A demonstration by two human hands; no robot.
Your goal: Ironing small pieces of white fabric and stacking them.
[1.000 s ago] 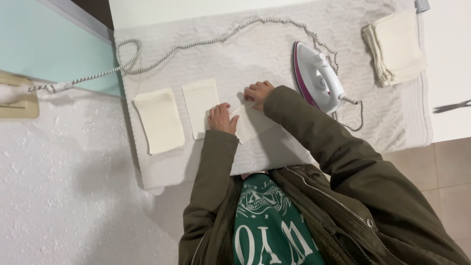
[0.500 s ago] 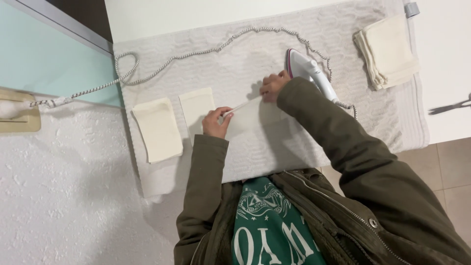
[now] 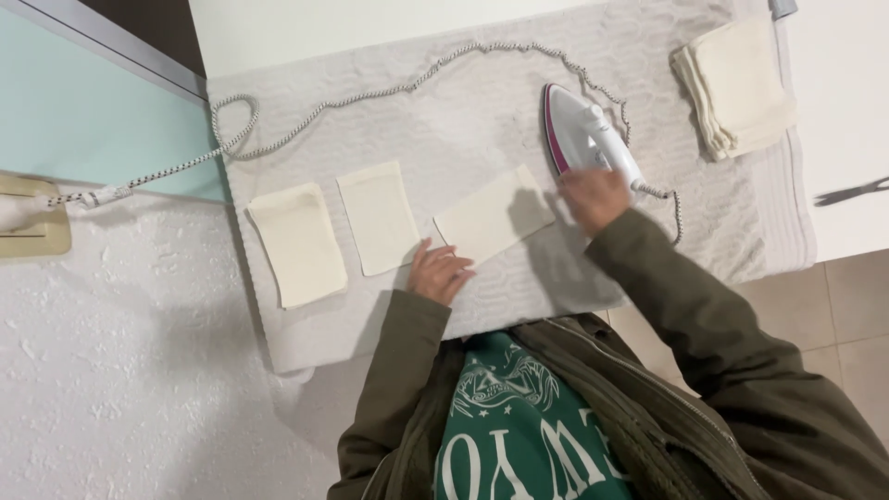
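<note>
While the left hand [image 3: 441,272] is lying flat, pinning the cream rectangular cloth piece [image 3: 494,215] on the grey towel-covered worktop [image 3: 444,120], the right hand [image 3: 594,196] is closing on the white-and-magenta steam iron [image 3: 587,139] beside it.

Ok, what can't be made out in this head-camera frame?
- Right hand: motion-blurred at the iron, so its grip on the handle is unclear.
- Left hand: fingertips at the cloth piece; pressing or just touching is unclear.
- Folded cloths: too small to count.
- Dark object: cut off by the right edge.
</note>
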